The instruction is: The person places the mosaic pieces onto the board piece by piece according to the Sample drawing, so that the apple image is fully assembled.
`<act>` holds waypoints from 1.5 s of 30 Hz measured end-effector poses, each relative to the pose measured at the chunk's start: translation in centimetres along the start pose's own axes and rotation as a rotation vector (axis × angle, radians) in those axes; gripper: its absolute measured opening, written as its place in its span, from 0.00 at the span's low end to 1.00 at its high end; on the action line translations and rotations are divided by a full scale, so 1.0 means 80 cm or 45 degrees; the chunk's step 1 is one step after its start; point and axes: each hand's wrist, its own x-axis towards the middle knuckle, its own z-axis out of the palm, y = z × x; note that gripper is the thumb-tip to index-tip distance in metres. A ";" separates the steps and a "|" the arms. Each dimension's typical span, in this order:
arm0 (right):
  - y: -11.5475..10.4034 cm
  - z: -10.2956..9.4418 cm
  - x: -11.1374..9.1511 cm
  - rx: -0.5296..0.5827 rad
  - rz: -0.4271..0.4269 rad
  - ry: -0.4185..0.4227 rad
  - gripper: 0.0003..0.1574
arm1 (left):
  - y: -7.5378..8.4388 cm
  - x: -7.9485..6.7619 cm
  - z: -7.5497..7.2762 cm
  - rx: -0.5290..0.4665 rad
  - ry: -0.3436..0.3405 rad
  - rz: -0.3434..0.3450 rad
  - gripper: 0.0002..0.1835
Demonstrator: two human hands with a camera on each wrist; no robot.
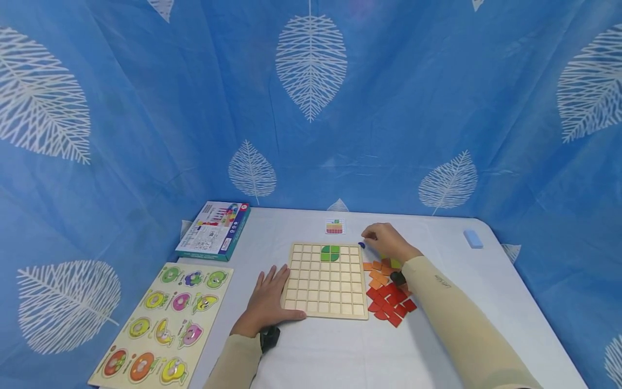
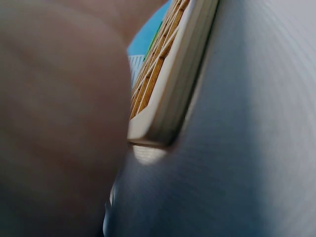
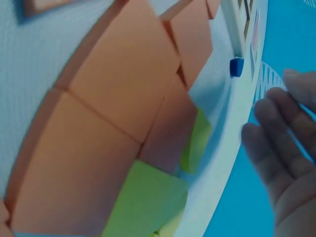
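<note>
A wooden grid board (image 1: 318,292) lies flat on the table, with several green pieces (image 1: 330,253) forming a leafy shape in its upper rows. My left hand (image 1: 269,300) rests at the board's left side, fingers extended and thumb along the near edge. In the left wrist view, the palm (image 2: 59,118) hides much of the board's corner (image 2: 153,123). Off the board's far right corner, my right hand (image 1: 389,240) is beside a small dark blue piece (image 1: 362,245). Its fingers (image 3: 269,128) are loosely bent in the right wrist view, apart from the blue piece (image 3: 237,67), with nothing visible held.
Red pieces (image 1: 389,302), orange pieces (image 1: 378,277) and yellow-green pieces (image 1: 396,263) lie right of the board. Behind it is a picture card (image 1: 335,226). A fruit puzzle board (image 1: 194,310) and a box (image 1: 214,229) lie left; a light-blue block (image 1: 472,239) sits far right.
</note>
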 end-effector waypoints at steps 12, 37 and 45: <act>0.002 0.010 0.002 -0.003 0.050 -0.128 0.17 | 0.004 -0.002 -0.003 -0.007 0.013 0.017 0.71; -0.003 0.018 0.005 -0.132 -0.013 -0.089 0.13 | 0.001 -0.003 0.000 -0.028 0.027 0.018 0.72; 0.000 0.016 0.001 -0.192 -0.023 -0.099 0.10 | 0.001 -0.003 0.000 -0.008 0.002 0.006 0.72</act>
